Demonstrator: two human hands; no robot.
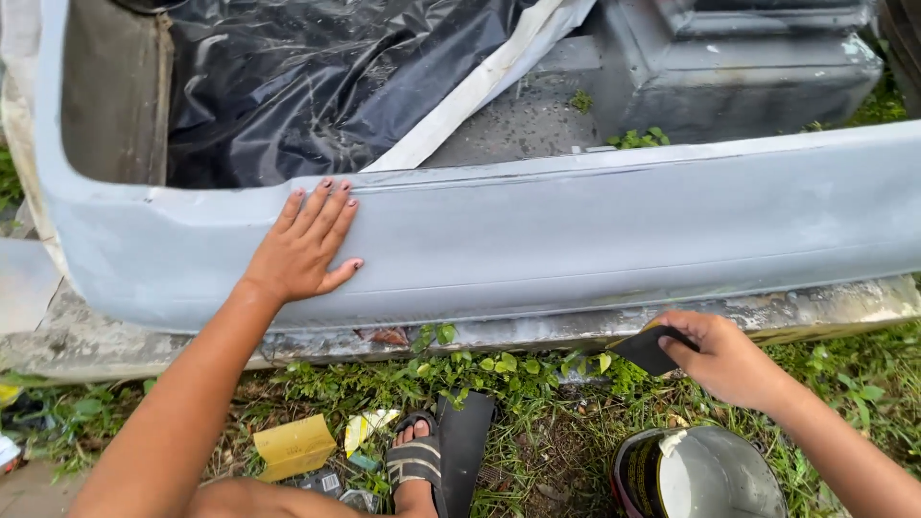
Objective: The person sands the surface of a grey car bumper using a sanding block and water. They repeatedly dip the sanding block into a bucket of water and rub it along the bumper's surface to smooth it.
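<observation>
- The left hand is laid flat against the grey primed body panel, towards the panel's left end and just under its upper edge; its fingers are released and spread, nothing being grasped.
- The right hand is held low at the near right, just below the panel's bottom edge, and its fingers are clenched on a small dark flat spreader.
- The spreader is seen tilted, its free edge pointed left and up towards the rusted, flaking strip under the panel.
- An open tin of pale grey filler is stood on the grass just near of the right hand.
- A foot in a dark sandal is planted on the grass at the near centre, with a long dark flat strip lying just to its right.
- A yellow block and a pale scrap are seen on the grass left of the foot.
- Black plastic sheeting is bunched inside the shell, far behind the left hand.
</observation>
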